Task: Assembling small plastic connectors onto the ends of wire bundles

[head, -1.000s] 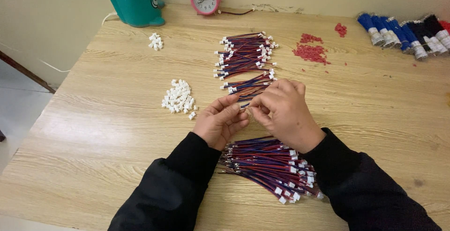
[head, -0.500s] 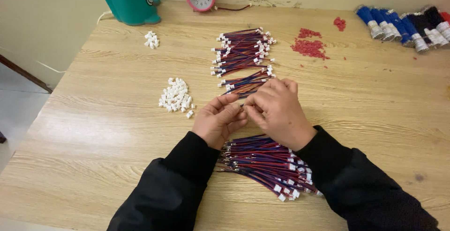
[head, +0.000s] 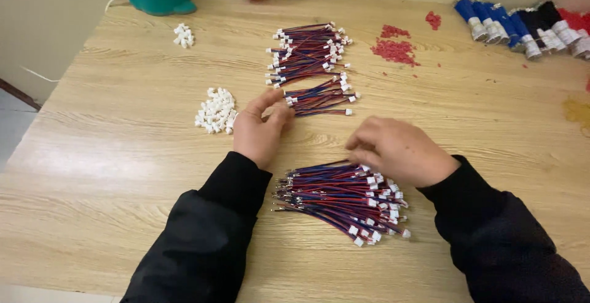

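Table (head: 123, 174) edge lower left, bare wood beside. Left hand (head: 261, 128) pinched at small wire bundle (head: 319, 100), frame centre; right hand (head: 399, 152) curled on near wire bundle (head: 338, 198).

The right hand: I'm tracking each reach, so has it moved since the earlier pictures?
Yes. The right hand has left the left hand and dropped toward the near pile of red-and-blue wires with white plugs, away from the far wire pile.

Two bare hands, long black sleeves, seemingly soft knit fabric
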